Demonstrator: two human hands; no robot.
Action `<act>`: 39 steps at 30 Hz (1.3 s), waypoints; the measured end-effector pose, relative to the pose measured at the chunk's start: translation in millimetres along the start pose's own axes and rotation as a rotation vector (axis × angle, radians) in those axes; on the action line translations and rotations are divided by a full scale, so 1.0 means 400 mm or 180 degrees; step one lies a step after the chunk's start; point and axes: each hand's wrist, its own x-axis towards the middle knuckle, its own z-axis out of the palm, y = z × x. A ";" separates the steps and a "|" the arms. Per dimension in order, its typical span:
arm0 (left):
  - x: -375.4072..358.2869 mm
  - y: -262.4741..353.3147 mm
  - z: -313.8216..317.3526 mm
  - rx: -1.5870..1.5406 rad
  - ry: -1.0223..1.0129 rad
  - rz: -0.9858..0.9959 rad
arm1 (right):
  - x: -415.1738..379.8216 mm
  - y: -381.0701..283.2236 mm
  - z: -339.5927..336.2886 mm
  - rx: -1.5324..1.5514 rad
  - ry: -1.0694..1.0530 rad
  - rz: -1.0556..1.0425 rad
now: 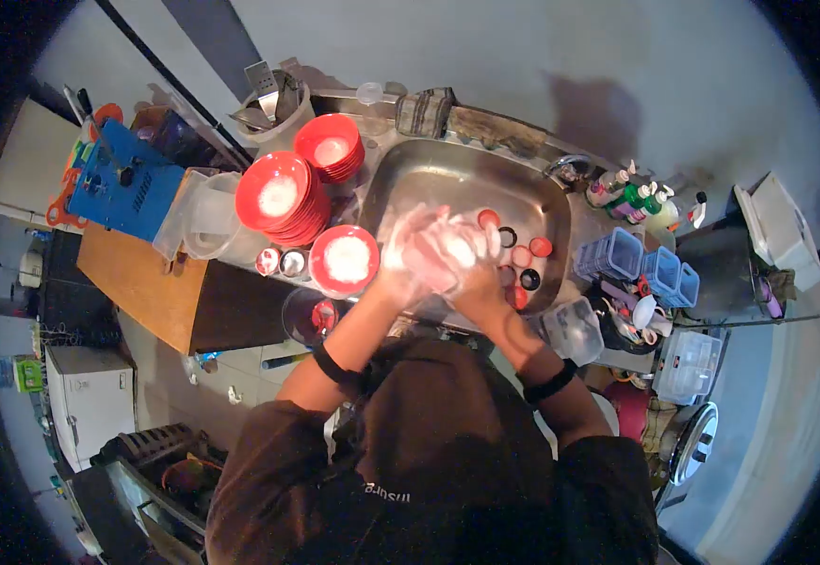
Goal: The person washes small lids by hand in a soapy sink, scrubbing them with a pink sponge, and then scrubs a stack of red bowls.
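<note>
Over the left part of the metal sink [438, 158], my left hand [404, 252] and my right hand [471, 259] are close together, blurred and brightly lit. Between them is something pinkish [429, 264], too smeared to name. The fingers of both hands curl around it. Just left of my left hand stands a red bowl [345, 259] with white foam inside. Right of my right hand, several small red and black lids [540, 247] lie on the sink bottom.
Tall stacks of red bowls [283, 193] stand left of the sink. The faucet [570, 168] is at its back right corner. Soap bottles [631, 200], blue baskets [609, 254] and a clear container [572, 330] line the right side. A wooden table [146, 282] is further left.
</note>
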 end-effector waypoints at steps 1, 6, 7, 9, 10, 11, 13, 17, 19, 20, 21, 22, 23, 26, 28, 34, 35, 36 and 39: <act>-0.004 0.019 -0.010 -0.0004 0.0302 0.0149 | 0.004 -0.007 -0.005 -0.0205 -0.0269 -0.0158; -0.015 0.014 0.004 0.0701 0.0442 0.0101 | 0.085 -0.046 -0.109 0.0126 -0.0924 0.0062; -0.008 0.016 -0.010 0.0659 0.0451 0.0181 | 0.107 -0.067 -0.127 0.0536 -0.1247 0.0550; -0.020 0.018 -0.004 0.0705 0.0387 0.0405 | 0.121 -0.103 -0.143 0.1356 -0.0994 0.0816; -0.017 0.018 -0.012 0.0705 0.0389 0.0402 | 0.126 -0.122 -0.151 0.2180 -0.0725 0.1085; -0.008 0.017 -0.026 0.0512 0.0357 0.0415 | 0.136 -0.140 -0.162 0.2103 -0.0646 0.1217; 0.022 0.005 -0.044 0.1020 0.0463 0.0689 | 0.118 -0.149 -0.129 0.2446 -0.0332 0.1365; 0.002 -0.001 -0.005 -0.0036 -0.0150 0.0407 | 0.068 -0.110 -0.048 0.1659 -0.0043 0.0901; -0.009 0.031 0.021 -0.0178 -0.0077 0.0071 | 0.053 -0.061 -0.045 0.1061 -0.0126 0.0230; -0.017 0.045 0.028 -0.0328 0.0003 -0.0259 | 0.050 -0.035 -0.052 0.0457 -0.0221 -0.0436; -0.015 0.054 0.009 0.0463 0.0013 -0.0141 | 0.057 -0.012 -0.062 0.0225 -0.0444 -0.0751; -0.008 0.048 -0.009 0.0467 0.0009 -0.0148 | 0.061 -0.004 -0.070 0.0220 -0.0440 -0.0745; -0.011 0.042 -0.001 0.0316 0.0009 -0.0369 | 0.068 -0.002 -0.082 0.0317 -0.0275 -0.0876; -0.030 -0.009 0.011 0.0596 0.0020 -0.0457 | 0.066 0.010 -0.034 0.0414 -0.0086 -0.0385; -0.027 -0.049 -0.017 0.0888 0.0279 -0.0008 | 0.074 0.009 -0.011 0.0411 -0.0060 0.0250; -0.039 -0.046 0.065 0.0885 -0.0622 0.0640 | 0.128 -0.035 -0.036 0.0354 0.0102 0.1176; -0.030 -0.042 0.071 0.0584 -0.0527 0.0282 | 0.130 -0.039 -0.033 0.0354 0.0102 0.1167; -0.028 -0.043 0.064 0.0585 -0.0528 0.0290 | 0.131 -0.045 -0.031 0.0634 0.0324 0.1426; -0.046 -0.017 0.069 0.1092 0.0754 0.0163 | 0.126 -0.050 -0.067 0.1422 0.0247 0.1705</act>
